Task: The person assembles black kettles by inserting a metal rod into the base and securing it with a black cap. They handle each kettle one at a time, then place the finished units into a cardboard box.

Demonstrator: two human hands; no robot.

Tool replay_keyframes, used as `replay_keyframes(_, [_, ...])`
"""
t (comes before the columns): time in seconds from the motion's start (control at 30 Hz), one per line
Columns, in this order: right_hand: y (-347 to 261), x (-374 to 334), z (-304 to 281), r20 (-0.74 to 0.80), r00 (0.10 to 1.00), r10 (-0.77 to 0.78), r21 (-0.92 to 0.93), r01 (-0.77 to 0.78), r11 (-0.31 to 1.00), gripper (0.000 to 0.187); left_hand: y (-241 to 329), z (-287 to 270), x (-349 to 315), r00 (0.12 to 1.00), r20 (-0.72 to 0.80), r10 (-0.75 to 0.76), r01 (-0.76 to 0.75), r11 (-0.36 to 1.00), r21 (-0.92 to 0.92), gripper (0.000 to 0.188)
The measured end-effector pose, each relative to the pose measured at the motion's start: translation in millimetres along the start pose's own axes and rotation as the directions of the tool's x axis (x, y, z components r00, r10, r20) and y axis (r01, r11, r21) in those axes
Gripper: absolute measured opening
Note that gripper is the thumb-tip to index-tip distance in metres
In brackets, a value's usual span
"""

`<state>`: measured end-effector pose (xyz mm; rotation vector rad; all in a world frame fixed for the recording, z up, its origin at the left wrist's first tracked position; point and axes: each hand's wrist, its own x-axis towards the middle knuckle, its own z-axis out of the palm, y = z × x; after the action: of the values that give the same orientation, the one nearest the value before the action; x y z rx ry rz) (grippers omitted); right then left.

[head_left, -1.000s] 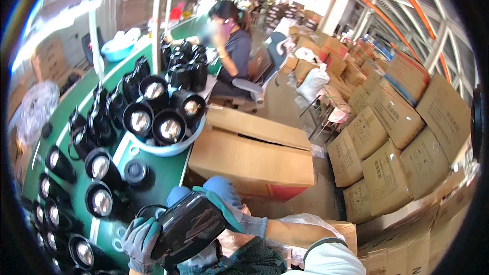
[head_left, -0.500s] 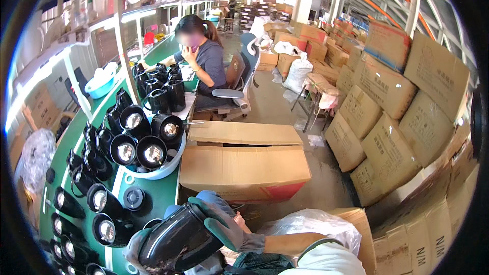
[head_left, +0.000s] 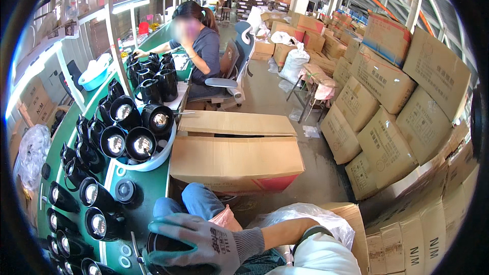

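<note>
My right hand [head_left: 201, 244], in a grey and dark green work glove, is closed over a black jug [head_left: 165, 244] low in the picture above my lap. Its fingers reach across the jug to the left and cover most of it. A thin metallic-looking strip [head_left: 135, 247] shows just left of the jug; what it belongs to cannot be made out. My left hand is out of sight. Beside the jug, on the green bench [head_left: 153, 188], lie a round black lid [head_left: 126, 191] and several pale rings [head_left: 125, 249]. Black jugs with shiny insides [head_left: 102, 224] stand further left.
A light blue basin [head_left: 165, 155] holds several black jugs. Ahead is a large carton [head_left: 237, 163]; at my right, clear plastic [head_left: 310, 219] spills from another box. Beyond the basin a co-worker [head_left: 204, 51] sits at the bench. Stacked cartons [head_left: 382, 79] line the right side.
The jug has turned from lying slanted lengthwise and dropped lower. My right hand has moved down and left over it. My left hand, earlier at the jug's lower end, has gone from view.
</note>
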<state>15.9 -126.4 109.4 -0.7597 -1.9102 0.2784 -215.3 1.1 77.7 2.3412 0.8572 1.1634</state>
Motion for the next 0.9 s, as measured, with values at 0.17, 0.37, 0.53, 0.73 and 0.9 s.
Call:
replay_keyframes(0.17, [14,-8,-1,0.188,0.982,-0.031,0.096,0.013,0.995,0.088,-22,20,-12,0.928,0.081,-0.364,0.373,0.895,-0.245,0.051])
replay_keyframes(0.37, [16,-4,-1,0.216,0.976,-0.034,0.006,0.034,0.999,0.097,-68,26,-49,0.814,0.155,-0.559,0.562,0.695,-0.449,0.044])
replay_keyframes(0.53, [35,-32,-2,0.158,0.907,0.39,0.184,-0.415,0.891,0.083,-111,51,-95,0.661,0.422,-0.621,0.657,0.207,-0.724,0.039])
replay_keyframes(0.73, [47,-36,19,0.185,0.649,0.738,0.549,-0.691,0.471,0.083,-72,23,-88,0.843,0.119,-0.524,0.514,0.72,-0.467,0.035])
replay_keyframes(0.9, [46,-13,25,0.065,0.716,0.695,0.251,-0.686,0.683,0.072,-49,16,-77,0.929,-0.057,-0.365,0.338,0.903,-0.265,0.036])
